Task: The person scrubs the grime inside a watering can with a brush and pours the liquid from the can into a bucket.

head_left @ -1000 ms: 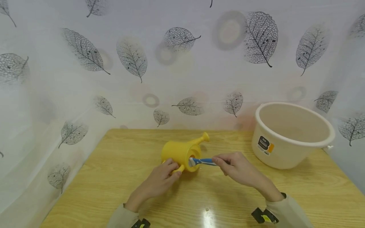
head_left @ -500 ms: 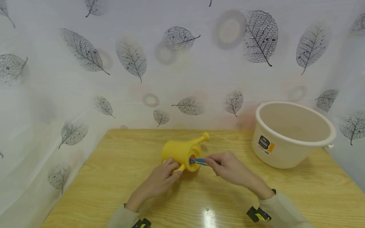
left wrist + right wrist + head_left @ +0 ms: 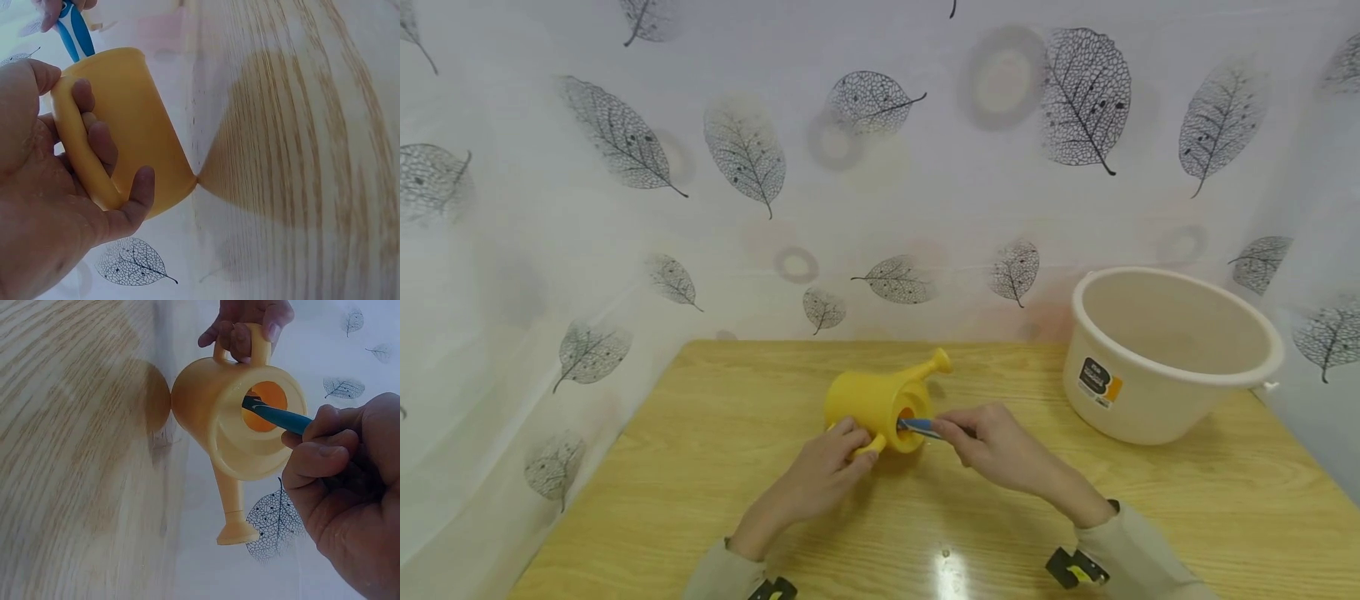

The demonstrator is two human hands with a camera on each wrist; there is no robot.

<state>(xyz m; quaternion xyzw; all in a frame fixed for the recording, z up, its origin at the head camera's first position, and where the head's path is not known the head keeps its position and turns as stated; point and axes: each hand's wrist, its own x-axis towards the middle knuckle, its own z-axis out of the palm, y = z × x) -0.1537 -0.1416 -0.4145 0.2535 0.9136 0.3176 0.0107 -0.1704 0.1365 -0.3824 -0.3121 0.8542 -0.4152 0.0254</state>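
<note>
A yellow watering can (image 3: 861, 398) is tilted over on the wooden table, its mouth facing right and its spout pointing to the back right. My left hand (image 3: 831, 467) grips its handle (image 3: 78, 137), fingers curled through the loop. In my right hand (image 3: 1003, 450) is a blue and white brush (image 3: 919, 427), held by the handle. The brush's head end is inside the can's round opening (image 3: 275, 394) and hidden there. In the left wrist view, the can's bottom edge touches the table while its mouth end is raised.
A large cream bucket (image 3: 1138, 404) with a label stands at the table's back right. A pale curtain (image 3: 880, 192) with leaf prints hangs behind and around the wooden table (image 3: 715, 467).
My right hand has moved left and pushed the brush deeper into the can; its white bristles, visible at the opening before, are now out of sight. The left hand and can stay put.
</note>
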